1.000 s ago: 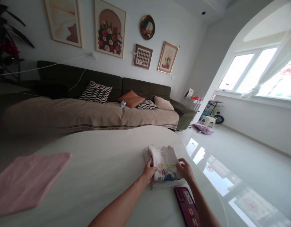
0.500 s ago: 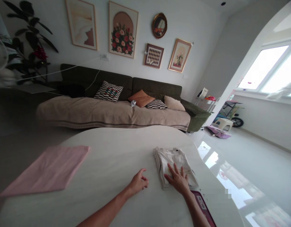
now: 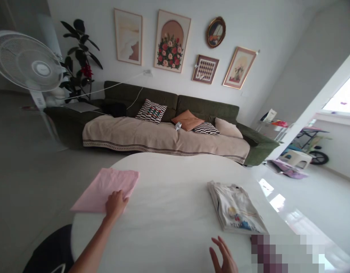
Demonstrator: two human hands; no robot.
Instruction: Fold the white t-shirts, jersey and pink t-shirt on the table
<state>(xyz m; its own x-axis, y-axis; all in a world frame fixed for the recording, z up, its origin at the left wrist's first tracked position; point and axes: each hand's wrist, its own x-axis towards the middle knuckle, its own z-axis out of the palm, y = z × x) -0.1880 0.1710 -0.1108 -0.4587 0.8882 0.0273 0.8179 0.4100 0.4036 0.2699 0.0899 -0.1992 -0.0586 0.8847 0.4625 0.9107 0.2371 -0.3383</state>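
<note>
A pink folded cloth (image 3: 106, 185) lies on the left end of the white table (image 3: 169, 212). My left hand (image 3: 116, 204) is on the cloth's near right part, its fingers curled down against the fabric. Over the table's near edge hovers my right hand (image 3: 224, 256), empty, with its fingers apart. Beyond it and to the right sits a neat stack of folded white T-shirts (image 3: 237, 206). The top shirt carries a coloured print with lettering. No hand touches that stack.
Behind the table stands a dark green sofa (image 3: 152, 91) with a beige cover and several cushions. A white standing fan (image 3: 29, 62) is at the left. A dark object (image 3: 51, 252) shows beside the table's near left edge. A pixelated patch hides the lower right.
My left hand has moved from the table's middle to the pink cloth. My right hand has lifted off the shirt stack and drawn back toward me. The view has swung left.
</note>
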